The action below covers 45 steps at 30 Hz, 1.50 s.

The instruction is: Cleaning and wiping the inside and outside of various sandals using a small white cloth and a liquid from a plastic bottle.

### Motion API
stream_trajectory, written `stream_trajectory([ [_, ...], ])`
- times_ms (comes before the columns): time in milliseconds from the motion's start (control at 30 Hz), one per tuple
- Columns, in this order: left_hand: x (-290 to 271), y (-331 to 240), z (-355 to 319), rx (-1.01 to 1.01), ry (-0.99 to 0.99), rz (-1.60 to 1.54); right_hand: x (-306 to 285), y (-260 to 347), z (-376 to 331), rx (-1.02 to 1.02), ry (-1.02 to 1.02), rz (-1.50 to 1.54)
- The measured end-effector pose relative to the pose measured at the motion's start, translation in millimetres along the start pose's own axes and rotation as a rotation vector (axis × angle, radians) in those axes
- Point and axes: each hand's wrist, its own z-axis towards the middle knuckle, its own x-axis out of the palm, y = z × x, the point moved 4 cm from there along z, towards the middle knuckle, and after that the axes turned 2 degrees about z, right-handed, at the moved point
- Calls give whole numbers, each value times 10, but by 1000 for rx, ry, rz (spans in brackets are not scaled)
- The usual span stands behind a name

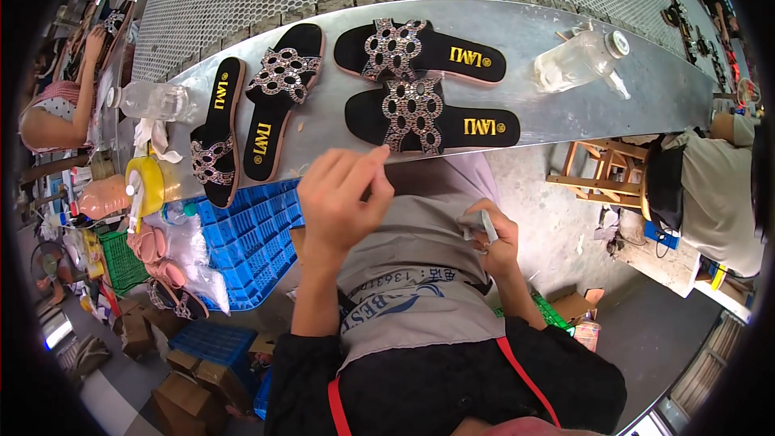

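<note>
At the far left a person in a dotted top (50, 113) sits at the bench, and a yellow tape roll (147, 184) stands at the metal table's (549, 32) left end beside a clear plastic bottle (152, 101). Next come two black slide sandals with jewelled straps, one (215, 133) angled toe-down near the table edge and another (282, 97) just beside it, above a blue plastic crate (246, 238). The left hand (343, 202) is raised with fingers loosely curled and index finger up, holding nothing visible, just below the nearer (432, 119) of two more sandals lying sideways; the farther one (418, 50) lies just behind it. The right hand (492, 234) rests at the lap, closed around a small grey tool (481, 224). Further right an overturned clear bottle (580, 60) lies on the table, and another worker (714, 194) bends at the far right.
</note>
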Motion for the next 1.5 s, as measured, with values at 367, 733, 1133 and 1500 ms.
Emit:
stream_trajectory([
  [367, 136, -542, 537, 212, 376, 184, 358, -592, 532, 335, 227, 357],
  [733, 947, -359, 1294, -64, 1016, 888, 255, -820, 732, 547, 227, 638],
  [1133, 818, -305, 1732, 191, 1077, 1075, 86, -856, 851, 596, 296, 899],
  [1500, -361, 661, 3306, 436, 595, 1295, -34, -1133, 970, 648, 329, 987],
])
